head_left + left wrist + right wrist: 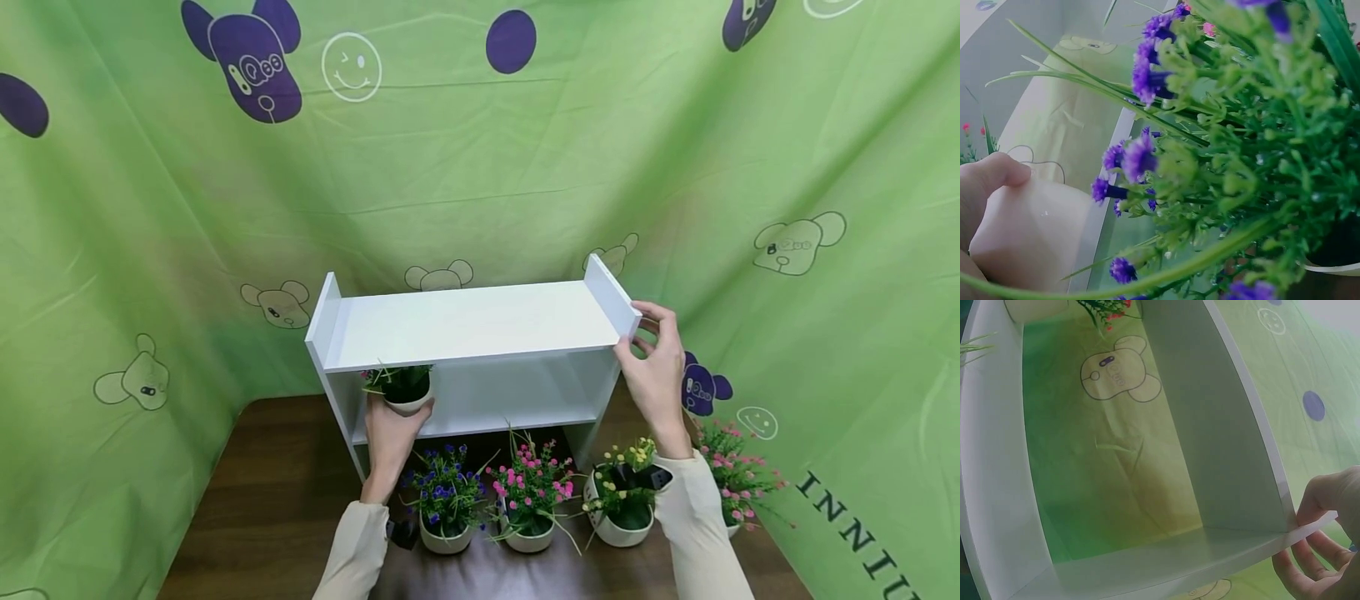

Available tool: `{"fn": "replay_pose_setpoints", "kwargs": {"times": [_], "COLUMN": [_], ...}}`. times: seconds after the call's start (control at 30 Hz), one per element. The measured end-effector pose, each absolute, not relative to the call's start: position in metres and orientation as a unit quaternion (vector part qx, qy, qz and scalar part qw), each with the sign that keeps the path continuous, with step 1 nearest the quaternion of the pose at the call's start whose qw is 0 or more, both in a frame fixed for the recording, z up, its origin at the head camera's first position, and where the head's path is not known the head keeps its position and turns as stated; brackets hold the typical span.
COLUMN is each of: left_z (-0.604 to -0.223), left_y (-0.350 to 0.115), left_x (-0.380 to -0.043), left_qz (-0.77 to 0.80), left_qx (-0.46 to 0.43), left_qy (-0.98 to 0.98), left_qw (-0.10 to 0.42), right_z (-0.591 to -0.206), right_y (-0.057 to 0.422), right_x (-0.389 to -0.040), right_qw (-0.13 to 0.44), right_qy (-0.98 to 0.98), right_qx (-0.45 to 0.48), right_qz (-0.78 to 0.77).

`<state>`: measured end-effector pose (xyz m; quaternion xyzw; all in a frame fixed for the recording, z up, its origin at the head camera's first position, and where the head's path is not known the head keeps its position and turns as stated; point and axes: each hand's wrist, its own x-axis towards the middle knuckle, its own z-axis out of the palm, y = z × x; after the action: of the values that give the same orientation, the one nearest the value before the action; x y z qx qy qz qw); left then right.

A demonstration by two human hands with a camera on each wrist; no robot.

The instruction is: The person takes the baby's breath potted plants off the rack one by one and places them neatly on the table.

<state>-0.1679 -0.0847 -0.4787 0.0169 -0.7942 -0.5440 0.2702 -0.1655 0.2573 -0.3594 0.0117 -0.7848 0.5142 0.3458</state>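
Note:
My left hand (392,435) grips a white flower pot (408,405) with a green plant, at the left end of the shelf's middle compartment. Its leaves reach under the top board, which hides part of them; small red flowers (1110,326) show in the right wrist view. In the left wrist view the thumb (1004,172) lies against the pot's pale side. My right hand (656,367) pinches the front edge of the right side panel (613,300) of the white shelf (472,325), thumb on the inner side and fingers outside.
In front of the shelf stand pots of blue-purple flowers (447,492), pink flowers (528,492) and yellow flowers (626,487). Another pink-flowered plant (738,475) is right of my right forearm. A brown wooden table (262,500) carries everything; a green printed cloth (450,167) hangs behind.

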Motion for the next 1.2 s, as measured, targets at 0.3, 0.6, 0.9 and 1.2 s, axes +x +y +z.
{"fn": "replay_pose_setpoints", "kwargs": {"times": [0.3,0.6,0.9,1.2], "left_z": [-0.479,-0.478,-0.478,-0.479], "left_y": [-0.088,-0.092,-0.095,-0.098], "left_x": [-0.159,-0.148,-0.134,-0.116], "left_qz": [-0.538,-0.529,-0.530,-0.536], "left_qx": [0.014,0.022,0.034,0.054], "left_qy": [-0.796,-0.798,-0.798,-0.796], "left_qw": [0.277,0.288,0.286,0.278], "right_z": [-0.359,-0.361,-0.359,-0.359], "right_y": [0.259,0.260,0.258,0.259], "right_x": [-0.163,-0.164,-0.165,-0.165], "right_qw": [0.344,0.350,0.351,0.347], "right_qy": [-0.780,-0.774,-0.768,-0.771], "right_qx": [0.018,0.025,0.031,0.028], "right_qz": [0.522,0.528,0.535,0.534]}}
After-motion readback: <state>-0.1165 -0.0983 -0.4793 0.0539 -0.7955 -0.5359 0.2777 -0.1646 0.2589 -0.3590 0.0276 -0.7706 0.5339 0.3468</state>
